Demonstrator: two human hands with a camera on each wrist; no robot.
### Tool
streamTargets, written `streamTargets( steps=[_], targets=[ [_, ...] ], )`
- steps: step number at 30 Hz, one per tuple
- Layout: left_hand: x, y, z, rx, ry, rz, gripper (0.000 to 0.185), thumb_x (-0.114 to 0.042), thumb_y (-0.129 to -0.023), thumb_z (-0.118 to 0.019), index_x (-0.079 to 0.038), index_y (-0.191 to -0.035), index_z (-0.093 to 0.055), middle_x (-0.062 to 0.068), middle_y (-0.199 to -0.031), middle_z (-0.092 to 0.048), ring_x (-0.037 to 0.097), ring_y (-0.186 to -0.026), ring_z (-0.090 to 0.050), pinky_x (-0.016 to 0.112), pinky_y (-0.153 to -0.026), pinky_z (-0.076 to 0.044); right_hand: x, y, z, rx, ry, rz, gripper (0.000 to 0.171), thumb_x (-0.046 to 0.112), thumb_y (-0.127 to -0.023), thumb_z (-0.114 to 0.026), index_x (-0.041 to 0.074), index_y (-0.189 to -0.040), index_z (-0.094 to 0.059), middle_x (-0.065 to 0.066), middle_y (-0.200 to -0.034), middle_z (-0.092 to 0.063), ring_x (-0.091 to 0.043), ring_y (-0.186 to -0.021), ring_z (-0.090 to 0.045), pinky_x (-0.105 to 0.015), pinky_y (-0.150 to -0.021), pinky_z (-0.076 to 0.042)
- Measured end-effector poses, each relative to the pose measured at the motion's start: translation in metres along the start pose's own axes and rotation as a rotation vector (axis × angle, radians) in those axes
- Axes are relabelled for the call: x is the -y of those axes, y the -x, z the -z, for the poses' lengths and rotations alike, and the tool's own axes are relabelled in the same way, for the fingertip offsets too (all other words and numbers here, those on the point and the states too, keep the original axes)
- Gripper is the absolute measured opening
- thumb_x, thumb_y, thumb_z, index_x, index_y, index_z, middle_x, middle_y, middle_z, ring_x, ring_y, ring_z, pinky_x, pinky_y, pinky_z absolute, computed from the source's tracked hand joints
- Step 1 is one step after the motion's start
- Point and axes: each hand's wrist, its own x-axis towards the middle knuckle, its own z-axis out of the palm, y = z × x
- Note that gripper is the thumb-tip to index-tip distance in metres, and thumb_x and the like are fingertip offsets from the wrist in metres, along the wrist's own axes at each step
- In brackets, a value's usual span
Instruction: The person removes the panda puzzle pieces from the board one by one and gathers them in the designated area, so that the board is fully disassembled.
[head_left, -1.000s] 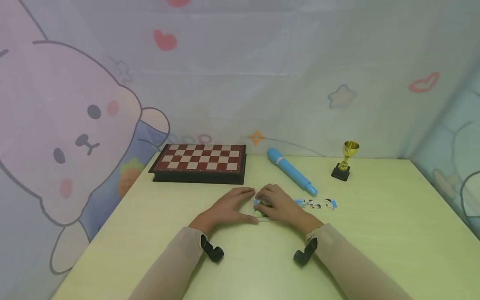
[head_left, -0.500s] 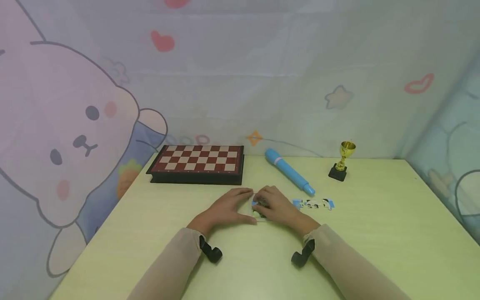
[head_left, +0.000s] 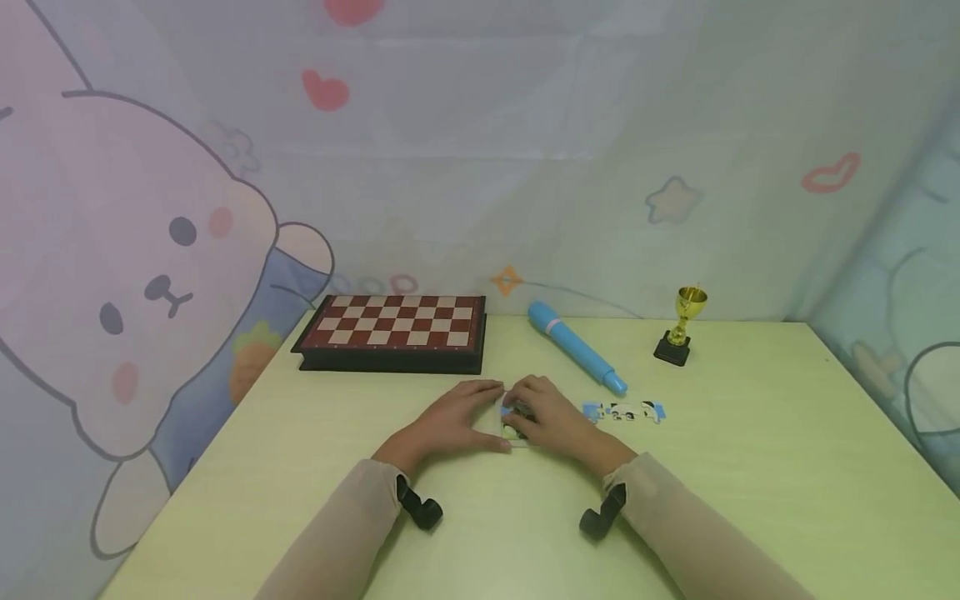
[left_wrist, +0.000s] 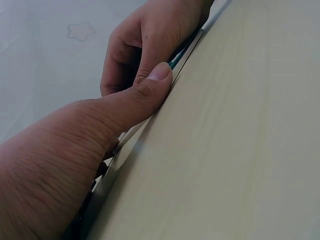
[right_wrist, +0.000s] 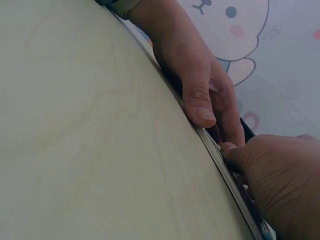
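While both hands sit together at the table's middle, I read the left hand [head_left: 450,421] as laid flat, fingers fairly straight, thumb pressed against the near edge of a small jigsaw tray [head_left: 513,422]. The right hand [head_left: 551,417] covers the tray's right part, fingers curled down onto the pieces; whether it pinches a piece I cannot tell.

The tray lies between the two hands, at 3 o'clock from the left hand and 9 o'clock from the right; both are equally near. Its long axis I cannot tell, as the hands hide most of it.

A loose strip of joined puzzle pieces [head_left: 625,410] lies at 3 o'clock of the right hand, nearer that hand, long axis left to right.

The left wrist view shows the left thumb [left_wrist: 150,82] against the tray's thin rim [left_wrist: 125,142]; the head view hides this contact. Only the head view shows the chessboard [head_left: 393,330] at 11 o'clock, the blue marker [head_left: 576,347] and the small trophy [head_left: 681,325] at 1 o'clock.
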Motion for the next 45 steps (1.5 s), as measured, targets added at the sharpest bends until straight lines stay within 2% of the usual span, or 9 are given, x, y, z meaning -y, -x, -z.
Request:
streamTargets(
  steps=[6,13,21,29,34,40,45],
  targets=[
    [-0.0003,0.0027,-0.0019,0.010,-0.013,0.015,0.104,-0.082,-0.075,-0.064,-0.024,-0.157,-0.039,-0.008,-0.160,-0.032,0.017,-0.148,-0.027,0.046,-0.117,-0.030,0.0007,0.0015,-0.0045,0.004,-0.008,-0.010,0.018,0.024,-0.096,-0.071,0.010,-0.107,-0.068,-0.004,-0.112,-0.062,-0.021,-0.101,-0.052,-0.040,-0.088,-0.048],
    [-0.0024,0.0021,0.0038,-0.005,-0.023,0.008,0.100,-0.077,-0.077,-0.068,-0.022,-0.156,-0.040,-0.007,-0.160,-0.034,0.018,-0.148,-0.027,0.045,-0.117,-0.029,0.0004,-0.0025,-0.0029,0.001,-0.014,-0.017,0.018,0.025,-0.097,-0.070,0.011,-0.108,-0.067,-0.003,-0.112,-0.064,-0.021,-0.104,-0.053,-0.039,-0.091,-0.048],
    [-0.0009,0.0011,0.0034,0.006,-0.008,0.014,0.101,-0.077,-0.076,-0.068,-0.024,-0.156,-0.039,-0.008,-0.161,-0.032,0.017,-0.148,-0.026,0.045,-0.118,-0.028,0.0049,-0.0032,-0.0021,0.022,0.013,-0.011,0.018,0.020,-0.098,-0.067,0.006,-0.109,-0.068,-0.009,-0.114,-0.062,-0.026,-0.103,-0.054,-0.043,-0.090,-0.048],
    [-0.0015,0.0030,0.0018,0.007,0.005,0.006,0.100,-0.075,-0.077,-0.069,-0.021,-0.156,-0.039,-0.005,-0.161,-0.033,0.020,-0.148,-0.027,0.046,-0.118,-0.028,0.0060,-0.0013,-0.0053,0.017,-0.023,-0.065,0.021,0.021,-0.098,-0.068,0.006,-0.113,-0.066,-0.005,-0.107,-0.063,-0.021,-0.098,-0.052,-0.039,-0.086,-0.047],
    [-0.0010,0.0030,0.0021,0.007,-0.019,0.006,0.100,-0.078,-0.077,-0.067,-0.023,-0.156,-0.040,-0.006,-0.160,-0.033,0.019,-0.148,-0.027,0.047,-0.117,-0.029,0.0065,-0.0016,-0.0042,0.016,-0.025,-0.063,0.028,0.025,-0.098,-0.069,0.007,-0.120,-0.067,-0.002,-0.108,-0.065,-0.018,-0.097,-0.051,-0.036,-0.085,-0.048],
    [-0.0023,0.0006,0.0021,0.009,-0.006,0.001,0.099,-0.076,-0.077,-0.069,-0.023,-0.155,-0.041,-0.007,-0.160,-0.034,0.018,-0.148,-0.027,0.046,-0.118,-0.028,0.0052,-0.0018,-0.0001,-0.021,0.060,-0.005,0.027,0.027,-0.094,-0.073,0.013,-0.118,-0.072,0.000,-0.114,-0.068,-0.019,-0.102,-0.052,-0.038,-0.090,-0.047],
    [-0.0032,-0.0008,0.0033,0.011,-0.004,0.007,0.099,-0.077,-0.076,-0.068,-0.026,-0.156,-0.040,-0.008,-0.160,-0.033,0.019,-0.148,-0.027,0.048,-0.117,-0.028,0.0066,-0.0033,0.0035,-0.024,0.038,-0.037,0.026,0.028,-0.093,-0.075,0.017,-0.117,-0.072,0.006,-0.109,-0.072,-0.014,-0.093,-0.048,-0.033,-0.081,-0.047]
  ],
)
